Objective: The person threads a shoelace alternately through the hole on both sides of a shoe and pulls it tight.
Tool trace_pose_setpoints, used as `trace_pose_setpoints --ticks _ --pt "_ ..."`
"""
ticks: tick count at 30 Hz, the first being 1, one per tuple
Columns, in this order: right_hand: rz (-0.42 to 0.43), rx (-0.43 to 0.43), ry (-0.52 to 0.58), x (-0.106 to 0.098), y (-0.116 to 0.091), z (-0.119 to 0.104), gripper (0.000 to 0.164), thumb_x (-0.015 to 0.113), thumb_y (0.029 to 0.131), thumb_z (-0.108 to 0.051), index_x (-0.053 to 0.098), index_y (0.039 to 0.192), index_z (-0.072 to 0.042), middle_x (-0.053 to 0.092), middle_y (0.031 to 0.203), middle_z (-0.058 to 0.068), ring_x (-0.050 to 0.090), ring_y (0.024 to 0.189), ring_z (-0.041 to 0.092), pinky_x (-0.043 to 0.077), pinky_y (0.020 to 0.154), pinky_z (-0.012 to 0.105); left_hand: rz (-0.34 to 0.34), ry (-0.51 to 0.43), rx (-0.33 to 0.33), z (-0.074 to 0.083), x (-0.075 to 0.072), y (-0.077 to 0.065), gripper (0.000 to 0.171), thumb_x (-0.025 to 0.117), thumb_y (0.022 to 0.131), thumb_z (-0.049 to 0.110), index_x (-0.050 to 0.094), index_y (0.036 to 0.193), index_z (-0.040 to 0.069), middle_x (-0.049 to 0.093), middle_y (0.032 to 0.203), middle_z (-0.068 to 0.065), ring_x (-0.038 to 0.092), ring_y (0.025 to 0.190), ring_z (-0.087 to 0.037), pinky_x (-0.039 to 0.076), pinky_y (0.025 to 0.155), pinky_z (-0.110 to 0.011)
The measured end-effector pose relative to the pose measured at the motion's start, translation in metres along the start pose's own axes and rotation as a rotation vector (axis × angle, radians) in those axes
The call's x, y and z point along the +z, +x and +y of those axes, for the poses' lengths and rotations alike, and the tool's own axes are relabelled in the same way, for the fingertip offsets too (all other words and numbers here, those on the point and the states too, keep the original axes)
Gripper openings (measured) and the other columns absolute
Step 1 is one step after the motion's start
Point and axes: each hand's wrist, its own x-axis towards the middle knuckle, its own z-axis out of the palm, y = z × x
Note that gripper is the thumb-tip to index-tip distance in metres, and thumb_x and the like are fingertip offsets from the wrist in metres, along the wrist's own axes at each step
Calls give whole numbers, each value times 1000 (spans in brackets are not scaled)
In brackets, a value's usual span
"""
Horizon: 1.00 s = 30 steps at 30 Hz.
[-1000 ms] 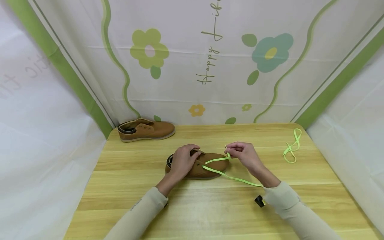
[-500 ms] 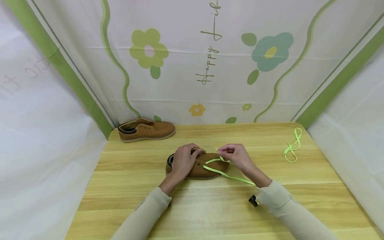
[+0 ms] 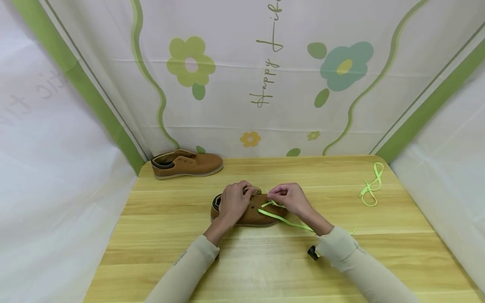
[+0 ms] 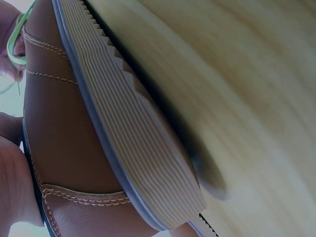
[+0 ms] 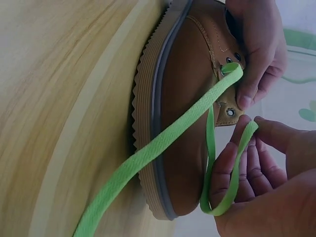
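A brown leather shoe [image 3: 261, 219] sits on the table, toe to the right. My left hand [image 3: 232, 206] lies over its opening, and in the right wrist view the thumb pinches the far eyelet flap [image 5: 230, 114], lifting it. A flat neon-green shoelace [image 5: 148, 152] passes through a near-side eyelet; one length trails over the shoe's side onto the table. Above the toe, my right hand [image 3: 291, 198] pinches the other end between thumb and forefinger, close to the raised flap, with a loop hanging below. The left wrist view shows the shoe's ribbed sole [image 4: 133, 128].
A matching brown shoe [image 3: 202, 163] without a lace stands at the back left. Another green shoelace [image 3: 373, 190] lies looped at the right of the wooden table [image 3: 265, 269]. Behind the table hangs a flower-printed curtain [image 3: 227, 97]. A small black object [image 3: 313, 253] shows at the right cuff.
My right hand has moved left with the lace end, from beyond the toe to close by the flap. The left hand stays on the shoe.
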Motion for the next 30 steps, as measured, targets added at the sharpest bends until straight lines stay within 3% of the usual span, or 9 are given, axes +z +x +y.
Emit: trace_pose_setpoints --ticks 8,16,23,30 --pt "9 13 -61 4 4 -1 11 82 95 -17 83 95 -5 79 86 9 71 72 19 55 62 28 0 33 10 0 2 1 11 78 99 26 82 98 16 79 87 -1 69 66 -16 52 57 -30" --pt "2 -3 -157 8 10 -3 10 84 93 -19 84 89 -10 78 80 2 69 69 14 54 64 28 7 29 18 -2 3 1 11 78 99 24 81 98 13 78 83 -2 57 54 -10 44 48 -26" --pt "-14 -10 -176 12 14 -3 11 82 94 -17 84 88 -8 79 81 4 72 70 15 54 64 27 -10 15 18 -1 1 0 12 77 100 23 81 101 13 78 83 -3 50 49 -7 39 46 -25" --pt "-16 -22 -181 14 16 -6 10 80 95 -13 84 88 -7 80 82 6 72 71 16 54 64 27 -4 44 18 -2 2 0 12 77 99 25 81 100 14 78 85 -2 62 59 -12 47 54 -27"
